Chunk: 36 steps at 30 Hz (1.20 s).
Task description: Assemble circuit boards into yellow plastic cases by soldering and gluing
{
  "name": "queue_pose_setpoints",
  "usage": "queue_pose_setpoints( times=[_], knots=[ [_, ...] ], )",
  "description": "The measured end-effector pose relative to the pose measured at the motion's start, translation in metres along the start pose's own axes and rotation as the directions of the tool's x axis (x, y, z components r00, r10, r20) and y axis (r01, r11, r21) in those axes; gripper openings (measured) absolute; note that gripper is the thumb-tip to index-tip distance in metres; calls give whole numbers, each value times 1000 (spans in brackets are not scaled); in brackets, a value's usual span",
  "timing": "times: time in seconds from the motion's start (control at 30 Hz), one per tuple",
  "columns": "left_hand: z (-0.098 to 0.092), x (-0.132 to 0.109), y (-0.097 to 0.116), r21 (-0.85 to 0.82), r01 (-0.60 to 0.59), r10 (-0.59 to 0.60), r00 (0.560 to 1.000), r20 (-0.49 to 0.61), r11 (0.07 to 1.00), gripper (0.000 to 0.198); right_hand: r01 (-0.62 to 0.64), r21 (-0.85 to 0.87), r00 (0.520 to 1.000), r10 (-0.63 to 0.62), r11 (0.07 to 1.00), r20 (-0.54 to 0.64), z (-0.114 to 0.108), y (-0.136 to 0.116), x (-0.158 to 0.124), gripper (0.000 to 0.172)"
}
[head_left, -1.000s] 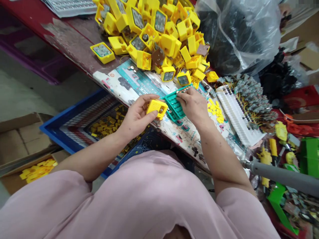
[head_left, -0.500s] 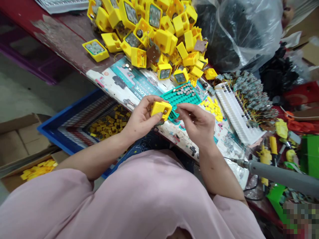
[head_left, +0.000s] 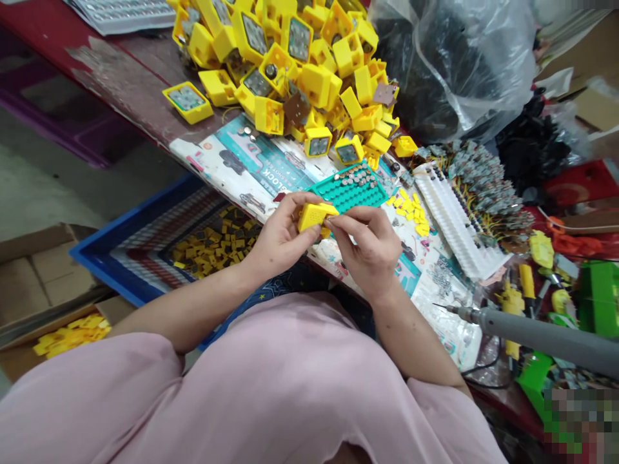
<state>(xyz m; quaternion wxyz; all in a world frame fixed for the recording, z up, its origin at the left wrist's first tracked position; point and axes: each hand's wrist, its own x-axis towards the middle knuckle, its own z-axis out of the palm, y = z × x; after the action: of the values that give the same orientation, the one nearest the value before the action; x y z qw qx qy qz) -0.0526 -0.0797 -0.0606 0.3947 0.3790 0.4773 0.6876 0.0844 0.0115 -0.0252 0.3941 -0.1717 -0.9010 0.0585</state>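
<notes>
My left hand (head_left: 278, 238) is closed around a small yellow plastic case (head_left: 313, 217) with a patch of tiny holes in its face. At the case's right side, the thumb and fingertips of my right hand (head_left: 368, 248) are pinched together; whatever is between them is too small and covered to make out. Just behind both hands lies a teal dimpled tray (head_left: 345, 198), with several round silver button cells (head_left: 360, 174) in its far part. Small yellow plastic pieces (head_left: 411, 211) are scattered to the right of the tray.
A heap of yellow cases (head_left: 319, 84) covers the back of the table. On the right, a white ridged rack (head_left: 449, 225) stands beside wired parts (head_left: 488, 180). A soldering iron (head_left: 522, 328) points in from the right. Below left is a blue crate (head_left: 111, 274) of yellow parts.
My right hand has moved left, bringing its pinched fingertips from the tray's near edge against the yellow case. My left hand still holds the case, slightly turned and lower.
</notes>
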Motion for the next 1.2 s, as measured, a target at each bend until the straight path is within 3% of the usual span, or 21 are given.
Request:
queue_pose_setpoints(
  times=[0.1, 0.2, 0.3, 0.37, 0.5, 0.6, 0.73, 0.87, 0.97, 1.1, 1.2],
  knots=[
    [-2, 0, -1, -39, 27, -27, 1000, -9, 999, 38, 71, -121, 997, -71, 990, 5, 2, -1, -2, 11],
    [-7, 0, -3, -43, 40, -42, 999, -32, 998, 36, 132, -74, 989, -125, 989, 82, 1, 2, 3, 12],
    [-14, 1, -4, -22, 22, -23, 998, -53, 1000, 34, 11, 8, 991, -12, 1000, 131, 6, 18, 17, 15],
    [-17, 1, -4, -8, -2, 2, 998, -68, 1000, 33, -86, -83, 981, 99, 993, 170, 16, 37, 29, 18],
    [-19, 1, -2, -7, -22, 22, 996, -81, 1000, 32, -132, -269, 927, 214, 954, 307, 44, 70, 46, 19],
    [-18, 1, -2, -32, -21, 19, 997, -74, 999, 31, -140, -315, 904, 250, 939, 345, 56, 79, 51, 16],
    [-17, 2, -3, -81, 23, -29, 997, -65, 996, 31, -110, -221, 944, 172, 969, 281, 45, 67, 49, 16],
    [-15, 5, -4, -116, 59, -67, 996, -59, 992, 35, -128, -3, 975, 126, 992, 184, 15, 32, 34, 16],
    [-9, 7, -2, -100, 84, -88, 995, -36, 991, 36, -76, 45, 989, 69, 996, 128, -2, 10, 18, 14],
    [4, 10, 0, -31, 11, -12, 1000, -22, 999, 35, 29, 25, 1000, -29, 999, -11, -10, 1, 2, 12],
    [13, 12, -2, 40, -77, 78, 997, -21, 996, 34, 49, -27, 998, -50, 998, -42, -12, 4, -5, 17]
  ],
)
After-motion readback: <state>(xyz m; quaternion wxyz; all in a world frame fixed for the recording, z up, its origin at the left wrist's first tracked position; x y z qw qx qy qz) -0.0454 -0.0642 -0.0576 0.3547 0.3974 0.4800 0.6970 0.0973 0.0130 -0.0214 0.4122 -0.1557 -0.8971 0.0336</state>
